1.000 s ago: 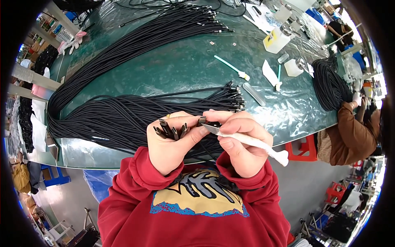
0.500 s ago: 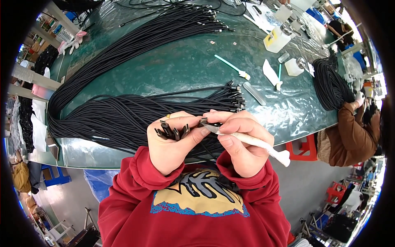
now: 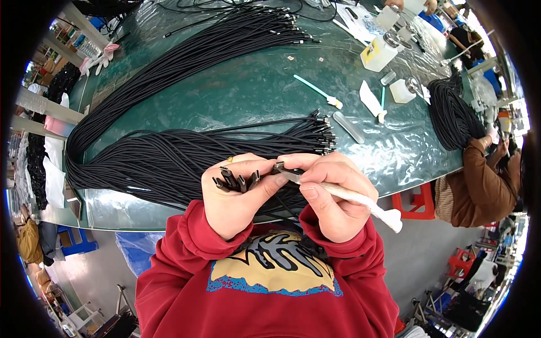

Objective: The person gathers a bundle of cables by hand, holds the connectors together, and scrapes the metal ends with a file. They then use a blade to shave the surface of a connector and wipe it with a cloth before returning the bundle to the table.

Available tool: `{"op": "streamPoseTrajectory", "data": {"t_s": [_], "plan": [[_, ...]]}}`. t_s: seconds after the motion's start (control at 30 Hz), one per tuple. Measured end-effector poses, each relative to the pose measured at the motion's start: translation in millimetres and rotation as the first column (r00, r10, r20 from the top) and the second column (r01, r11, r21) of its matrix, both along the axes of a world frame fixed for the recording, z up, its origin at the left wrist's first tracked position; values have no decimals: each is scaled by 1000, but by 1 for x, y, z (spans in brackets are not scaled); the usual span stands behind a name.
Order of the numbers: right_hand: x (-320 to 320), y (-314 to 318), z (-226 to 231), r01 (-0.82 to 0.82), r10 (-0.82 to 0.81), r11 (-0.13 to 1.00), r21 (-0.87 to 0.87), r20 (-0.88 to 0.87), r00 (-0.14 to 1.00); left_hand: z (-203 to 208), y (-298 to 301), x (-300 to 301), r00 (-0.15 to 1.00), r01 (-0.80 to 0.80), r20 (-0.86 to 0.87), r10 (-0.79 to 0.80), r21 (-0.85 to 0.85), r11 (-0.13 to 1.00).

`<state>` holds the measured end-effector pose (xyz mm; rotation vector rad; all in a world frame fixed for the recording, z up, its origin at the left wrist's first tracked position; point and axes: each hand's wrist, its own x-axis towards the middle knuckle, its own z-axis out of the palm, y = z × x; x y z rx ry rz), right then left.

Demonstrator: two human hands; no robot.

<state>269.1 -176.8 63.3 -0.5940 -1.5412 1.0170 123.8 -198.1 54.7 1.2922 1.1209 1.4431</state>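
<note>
My left hand [image 3: 232, 200] is closed around several black cables, and their plugs [image 3: 230, 179] stick up above the thumb. One more plug [image 3: 278, 165] is pinched at its fingertips, in front of my chest. In my right hand [image 3: 338, 197] is a small knife [image 3: 360, 198] with a white wrapped handle. Its short blade lies against that plug, close to the left thumb. The right index finger reaches over beside the plug. Behind both hands a large bundle of black cables [image 3: 163, 155] lies on the green table, plug ends to the right.
The bundle loops round at left to more plug ends at the back. A turquoise stick [image 3: 314, 89], a clear tube [image 3: 349, 128] and bottles [image 3: 380, 53] lie or stand right of centre. A coiled cable bundle [image 3: 453, 115] is near a person in brown [image 3: 479, 180] at right.
My right hand and the knife handle have shifted slightly to the right; the blade still meets the plug. The left hand stays nearly in place. Another person's hand shows more at the top right.
</note>
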Motion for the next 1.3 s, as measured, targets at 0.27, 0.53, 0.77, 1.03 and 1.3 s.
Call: {"op": "streamPoseTrajectory", "data": {"t_s": [0.27, 0.53, 0.77, 1.03, 1.3], "plan": [[5, -1, 0, -14, 14, 1000, -19, 15, 1000, 3, 0, 0, 1000, 14, -10, -14, -8, 1000], [6, 2, -5, -13, 13, 1000, 12, 19, 1000, 0, 1, 0, 1000, 26, -4, -26, -31, 999], [4, 1, -4, 56, -56, 997, -51, 17, 998, 1, 1, -1, 998, 46, -40, -48, -63, 997], [-3, -3, 0, -19, -23, 984, -180, -230, 973, 6, -1, -5, 966, 102, 257, -38, -238, 966], [-8, 3, -2, -33, 31, 999, -18, -91, 995, 4, -3, -7, 942, 176, 307, -137, -101, 979]]}}
